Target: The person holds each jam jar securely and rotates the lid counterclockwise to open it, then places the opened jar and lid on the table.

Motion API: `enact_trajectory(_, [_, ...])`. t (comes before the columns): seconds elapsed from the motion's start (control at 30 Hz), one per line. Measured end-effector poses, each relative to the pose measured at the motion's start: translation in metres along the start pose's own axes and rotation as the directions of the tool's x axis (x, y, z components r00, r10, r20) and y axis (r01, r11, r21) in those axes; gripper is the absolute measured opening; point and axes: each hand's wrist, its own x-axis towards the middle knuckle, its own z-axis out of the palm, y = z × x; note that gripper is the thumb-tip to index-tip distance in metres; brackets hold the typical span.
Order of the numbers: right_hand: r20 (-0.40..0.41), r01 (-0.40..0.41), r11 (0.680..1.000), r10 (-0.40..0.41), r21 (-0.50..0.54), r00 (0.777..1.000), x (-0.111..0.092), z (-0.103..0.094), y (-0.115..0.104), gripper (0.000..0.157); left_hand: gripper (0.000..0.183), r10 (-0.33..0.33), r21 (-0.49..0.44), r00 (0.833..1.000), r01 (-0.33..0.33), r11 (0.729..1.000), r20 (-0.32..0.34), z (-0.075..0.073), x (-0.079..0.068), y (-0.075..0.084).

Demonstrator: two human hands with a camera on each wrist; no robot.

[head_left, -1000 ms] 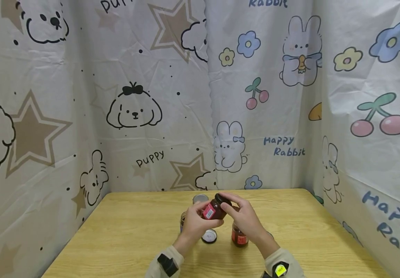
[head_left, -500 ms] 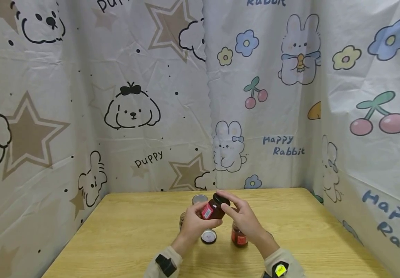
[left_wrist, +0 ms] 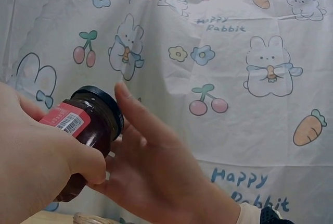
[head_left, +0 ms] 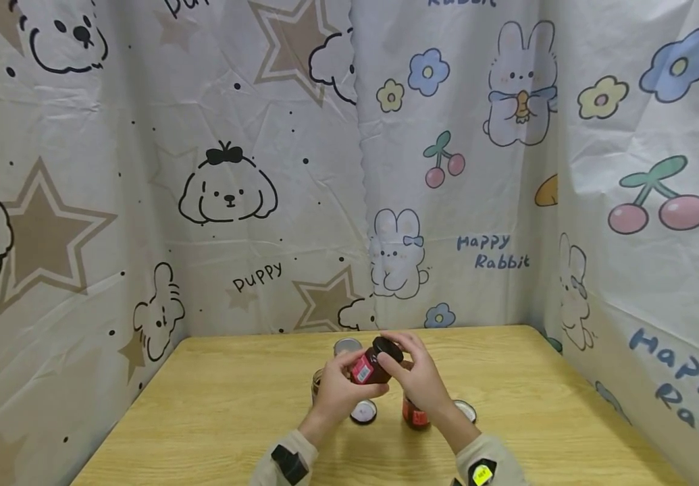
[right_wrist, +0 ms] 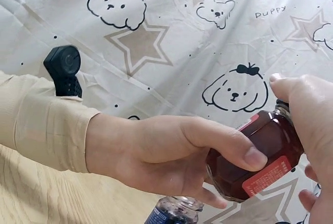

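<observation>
Above the table, my left hand (head_left: 333,395) grips a glass jar (head_left: 366,370) of dark red contents, tilted with its mouth to the upper right. A red label with a barcode (left_wrist: 71,123) shows on its side. My right hand (head_left: 423,378) holds the black lid (head_left: 388,348) at its rim, thumb on the near side and fingers on the far side. The lid sits on the jar's mouth. In the right wrist view, my left thumb lies along the jar body (right_wrist: 260,148), and the right hand covers most of the lid.
A red-labelled jar (head_left: 415,414) stands below my right hand. Two upturned lids, one left (head_left: 364,412) and one right (head_left: 466,410), lie on the wooden table (head_left: 234,405). Behind my left hand are a grey-topped item (head_left: 347,346) and a blue-labelled jar (right_wrist: 174,211). Printed curtains enclose the table.
My right hand has turned slightly on the lid, its thumb shifting left and its wrist moving left, which uncovers the right-hand loose lid. The left hand keeps its hold. The head view shifts slightly.
</observation>
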Motion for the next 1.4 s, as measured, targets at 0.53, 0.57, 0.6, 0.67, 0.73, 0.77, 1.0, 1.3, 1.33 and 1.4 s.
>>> enact_trajectory(0.53, [-0.030, -0.011, 1.000, 0.011, 0.007, 0.999, 0.000, 0.001, 0.003, 0.037, 0.060, -0.056, -0.050, 0.998, 0.057, 0.997, 0.016, -0.003, 0.004, -0.015])
enact_trajectory(0.57, [-0.016, -0.014, 1.000, 0.014, 0.013, 1.000, 0.000, 0.000, 0.003, 0.038, 0.060, -0.044, -0.043, 0.999, 0.044, 0.998, 0.012, -0.003, 0.004, -0.015])
enact_trajectory(0.6, [-0.002, -0.015, 1.000, 0.015, 0.020, 1.000, 0.000, 0.000, 0.004, 0.039, 0.061, -0.031, -0.040, 0.999, 0.032, 0.999, 0.008, -0.004, 0.004, -0.015])
enact_trajectory(0.67, [0.021, -0.013, 0.999, 0.012, 0.030, 1.000, 0.000, -0.001, 0.004, 0.042, 0.061, -0.010, -0.032, 1.000, 0.010, 0.999, -0.001, -0.004, 0.005, -0.014])
enact_trajectory(0.73, [0.042, -0.001, 0.999, 0.000, 0.033, 0.999, 0.001, -0.002, 0.004, 0.043, 0.061, 0.004, -0.024, 1.000, -0.004, 1.000, -0.006, -0.005, 0.005, -0.013])
enact_trajectory(0.77, [0.052, 0.008, 0.999, -0.009, 0.035, 0.999, 0.001, -0.003, 0.004, 0.043, 0.060, 0.006, -0.020, 1.000, -0.006, 1.000, -0.007, -0.005, 0.005, -0.012])
enact_trajectory(1.0, [0.126, 0.140, 0.990, -0.141, 0.016, 0.982, 0.001, -0.004, 0.003, 0.040, 0.061, -0.018, -0.047, 1.000, 0.019, 0.999, 0.022, -0.005, 0.005, -0.013])
enact_trajectory(1.3, [0.234, 0.101, 0.992, -0.117, 0.079, 0.965, 0.000, -0.008, 0.000, 0.042, 0.060, -0.064, -0.150, 0.991, 0.082, 0.985, 0.119, -0.012, 0.002, -0.001])
enact_trajectory(1.33, [0.245, 0.097, 0.992, -0.115, 0.084, 0.963, 0.000, -0.009, 0.000, 0.042, 0.060, -0.069, -0.167, 0.989, 0.091, 0.982, 0.133, -0.013, 0.001, 0.002])
enact_trajectory(1.4, [0.266, 0.094, 0.990, -0.119, 0.107, 0.957, 0.000, -0.010, 0.002, 0.042, 0.058, -0.071, -0.197, 0.984, 0.103, 0.975, 0.160, -0.014, 0.000, 0.006])
